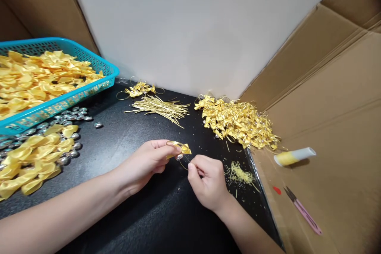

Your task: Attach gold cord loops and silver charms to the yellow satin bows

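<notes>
Over the middle of the black table, my left hand [159,154] is closed on a small yellow ribbon bow [186,149]. A silver bell-like bead [179,157] hangs at the bow, and a gold cord loop curves above my fingers. My right hand [206,180], just to the right, is pinched on a thin thread [183,164] that runs from the bow. Its end is hidden inside the fist. Beyond the hands lies a bundle of gold cords [160,107].
A blue basket [114,72] of yellow bows stands at the left, with loose bows [32,158] and silver beads [71,115] before it. Finished-looking bows [238,123] are heaped at right. Thread scraps [241,174], pink-handled snips [306,216] and a thread spool [294,156] lie near the cardboard wall.
</notes>
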Available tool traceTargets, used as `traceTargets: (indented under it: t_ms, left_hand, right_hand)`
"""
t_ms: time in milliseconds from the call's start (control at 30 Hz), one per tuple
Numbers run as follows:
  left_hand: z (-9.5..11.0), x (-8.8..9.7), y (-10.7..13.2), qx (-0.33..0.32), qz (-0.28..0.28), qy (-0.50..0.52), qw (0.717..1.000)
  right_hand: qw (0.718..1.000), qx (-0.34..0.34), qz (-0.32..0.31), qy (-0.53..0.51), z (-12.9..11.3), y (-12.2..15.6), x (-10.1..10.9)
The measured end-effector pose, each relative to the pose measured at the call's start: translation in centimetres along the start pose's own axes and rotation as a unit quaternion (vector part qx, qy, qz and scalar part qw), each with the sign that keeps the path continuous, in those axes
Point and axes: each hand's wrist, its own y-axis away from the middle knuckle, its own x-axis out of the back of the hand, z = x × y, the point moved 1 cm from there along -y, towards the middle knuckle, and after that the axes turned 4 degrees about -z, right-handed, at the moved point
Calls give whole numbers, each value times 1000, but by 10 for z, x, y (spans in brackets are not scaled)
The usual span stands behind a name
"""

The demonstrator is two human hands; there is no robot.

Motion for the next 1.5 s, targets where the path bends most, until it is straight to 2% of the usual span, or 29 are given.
traceTargets:
  t_ms: [533, 767, 1033, 1500]
  left_hand:
    - [1, 0, 4, -31, 32, -58, 997]
    - [0, -3, 5, -19, 16, -45, 999]
    - [1, -4, 4, -8, -6, -16, 1000]
    - [0, -4, 5, -10, -5, -19, 1000]
  right_hand:
    - [1000, -14, 19, 3, -3, 0, 2]
    - [1000, 0, -3, -19, -1, -1, 3]
    - [999, 4, 20, -25, 0, 1, 3]
    - [999, -15, 22, -36, 2, 3, 1]
